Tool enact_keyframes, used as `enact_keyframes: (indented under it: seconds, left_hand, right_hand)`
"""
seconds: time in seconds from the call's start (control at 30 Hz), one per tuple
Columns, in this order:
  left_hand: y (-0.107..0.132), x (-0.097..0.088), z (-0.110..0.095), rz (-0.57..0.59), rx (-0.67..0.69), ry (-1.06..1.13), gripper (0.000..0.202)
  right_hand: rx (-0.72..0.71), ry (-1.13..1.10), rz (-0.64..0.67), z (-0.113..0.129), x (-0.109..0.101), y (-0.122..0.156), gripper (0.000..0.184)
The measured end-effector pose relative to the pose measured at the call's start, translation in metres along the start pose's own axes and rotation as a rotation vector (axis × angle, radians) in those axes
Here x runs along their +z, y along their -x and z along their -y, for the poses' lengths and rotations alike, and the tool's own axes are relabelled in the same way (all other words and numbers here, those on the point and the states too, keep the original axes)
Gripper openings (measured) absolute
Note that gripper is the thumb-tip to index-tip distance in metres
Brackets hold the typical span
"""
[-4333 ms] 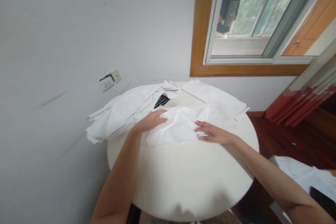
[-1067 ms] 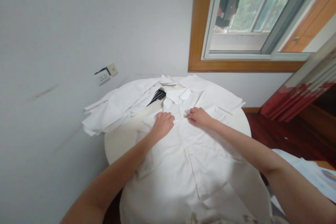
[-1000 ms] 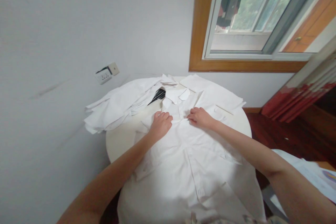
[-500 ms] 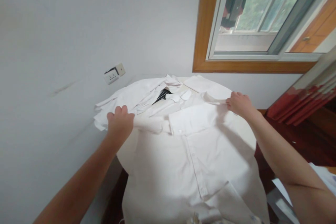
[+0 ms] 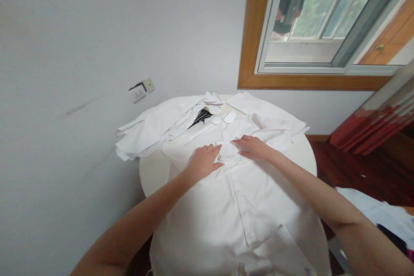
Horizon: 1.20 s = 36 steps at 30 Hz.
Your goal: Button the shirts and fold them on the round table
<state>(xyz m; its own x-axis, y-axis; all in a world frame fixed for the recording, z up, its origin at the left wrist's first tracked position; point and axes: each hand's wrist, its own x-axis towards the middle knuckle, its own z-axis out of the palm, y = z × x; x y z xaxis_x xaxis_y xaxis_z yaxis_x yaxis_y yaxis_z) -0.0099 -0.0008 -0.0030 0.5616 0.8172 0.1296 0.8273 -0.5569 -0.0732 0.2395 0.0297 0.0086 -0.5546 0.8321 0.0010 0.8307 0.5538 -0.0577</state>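
A white buttoned shirt (image 5: 246, 207) lies spread over the round white table (image 5: 152, 172), its lower part hanging toward me. My left hand (image 5: 204, 161) rests flat on the shirt's chest, fingers stretched out. My right hand (image 5: 252, 147) lies flat beside it, fingers together and extended on the cloth. The two hands sit close together near the button line, just below the collar (image 5: 226, 117). Neither hand holds anything.
A heap of other white garments (image 5: 155, 127) covers the table's far left, with a dark striped piece (image 5: 200, 117) showing. A wall socket (image 5: 141, 90) is on the wall. A wooden-framed window (image 5: 323, 30) and red curtain (image 5: 378, 125) are at right.
Half a second ago my hands gripped the shirt's shoulders wide apart and lifted them. Now both have come to the middle and lie flat on the cloth.
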Motion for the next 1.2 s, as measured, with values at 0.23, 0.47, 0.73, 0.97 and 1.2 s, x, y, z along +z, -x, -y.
enact_keyframes:
  seconds: [0.23, 0.47, 0.73, 0.97, 1.2]
  left_hand:
    - [0.011, 0.012, -0.008, 0.077, -0.034, 0.025, 0.036]
    - [0.019, 0.002, -0.005, 0.066, 0.008, -0.002, 0.054]
    - [0.029, -0.071, 0.051, 0.130, -0.215, -0.268, 0.027]
    - [-0.036, -0.066, 0.056, 0.187, -0.312, -0.231, 0.024]
    - [-0.150, -0.003, 0.052, -0.183, -0.193, 0.029, 0.034]
  right_hand:
    - [-0.063, -0.051, -0.019, 0.005, 0.010, 0.006, 0.043]
    - [0.079, 0.164, 0.037, -0.031, -0.007, 0.014, 0.025]
    - [0.261, 0.242, -0.053, -0.057, -0.039, 0.017, 0.029]
    - [0.120, 0.028, -0.125, -0.023, -0.038, -0.076, 0.041]
    - [0.386, -0.047, -0.155, -0.011, 0.003, -0.141, 0.047]
